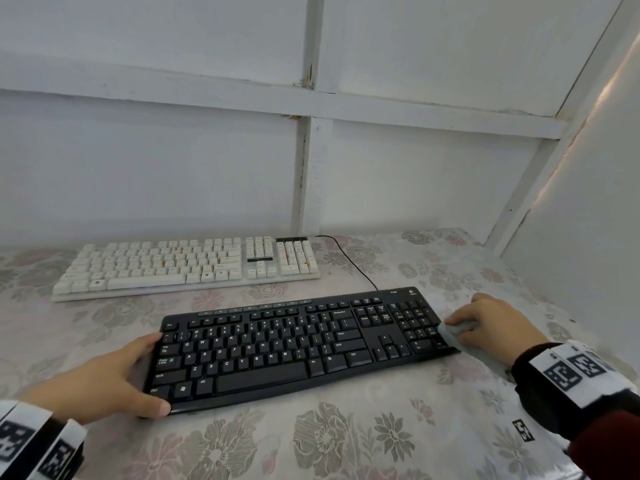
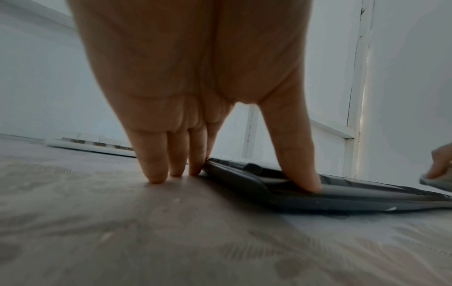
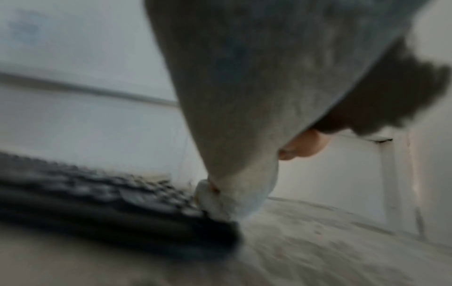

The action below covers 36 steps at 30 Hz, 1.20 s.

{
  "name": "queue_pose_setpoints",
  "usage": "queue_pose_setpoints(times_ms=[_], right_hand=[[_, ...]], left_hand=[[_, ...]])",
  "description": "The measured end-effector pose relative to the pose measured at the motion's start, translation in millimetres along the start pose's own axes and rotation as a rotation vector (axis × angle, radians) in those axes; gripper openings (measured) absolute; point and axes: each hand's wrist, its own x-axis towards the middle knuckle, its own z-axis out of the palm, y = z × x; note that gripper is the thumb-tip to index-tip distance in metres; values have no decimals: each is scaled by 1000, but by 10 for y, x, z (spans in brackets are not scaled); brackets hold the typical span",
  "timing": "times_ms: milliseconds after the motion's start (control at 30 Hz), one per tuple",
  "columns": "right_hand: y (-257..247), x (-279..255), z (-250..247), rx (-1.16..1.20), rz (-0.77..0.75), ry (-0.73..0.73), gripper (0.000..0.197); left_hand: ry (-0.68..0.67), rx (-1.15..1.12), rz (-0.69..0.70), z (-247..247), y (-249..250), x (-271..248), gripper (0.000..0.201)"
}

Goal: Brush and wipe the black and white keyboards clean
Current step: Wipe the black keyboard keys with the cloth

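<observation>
The black keyboard point(image 1: 277, 348) lies in front of me on the flowered tablecloth, with the white keyboard point(image 1: 180, 268) behind it to the left. My left hand point(image 1: 138, 372) braces the black keyboard's left end: in the left wrist view its straight fingers point(image 2: 156, 170) stand on the cloth against the edge of the black keyboard point(image 2: 342, 199) and the thumb presses the front corner. My right hand point(image 1: 485, 320) grips a pale grey-blue cloth point(image 1: 453, 332) against the right edge by the number pad. In the blurred right wrist view the cloth point(image 3: 244, 96) hides most of the hand.
A black cable point(image 1: 356, 265) runs from the black keyboard back past the white one. White panelled walls point(image 1: 588, 237) close the table at the back and close on the right. The flowered tablecloth point(image 1: 346, 445) reaches to the near edge.
</observation>
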Motion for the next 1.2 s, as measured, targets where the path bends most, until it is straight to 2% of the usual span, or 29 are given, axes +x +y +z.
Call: queue_pose_setpoints(times_ms=[67,167,233,300,467,667,800,933,1033,1133,1200], right_hand=[[-194,-36,-15,69,-126,8,16],[-510,-50,88,128,-305,-111,19],[-629,-39,217,113,-367,-189,20],[-644,-44,294,97,-354,-223,18],[-339,-55,286,59,-263,-147,12],[80,-10,231,42,-81,-53,22],[281,114,202,-95,8,-37,21],[119,345,62,84,17,90,20],[-84,607,59,163,6,16,29],[-213,785,183,133,3,-108,33],[-240,797,235,95,10,-137,33]], left_hand=[[3,1,-3,-3,-4,0,153],[-5,-5,-2,-4,9,-5,154],[-13,-3,2,-2,33,-14,154],[-18,4,4,3,60,-30,156],[-12,43,-6,-9,68,-50,154],[-8,47,-17,-15,28,-50,146],[-18,37,-27,-17,67,-59,149],[-27,47,-29,-8,96,-75,150],[-25,32,-18,-5,134,-84,153],[-30,11,-19,1,169,-99,154],[-34,22,-26,3,181,-113,155]])
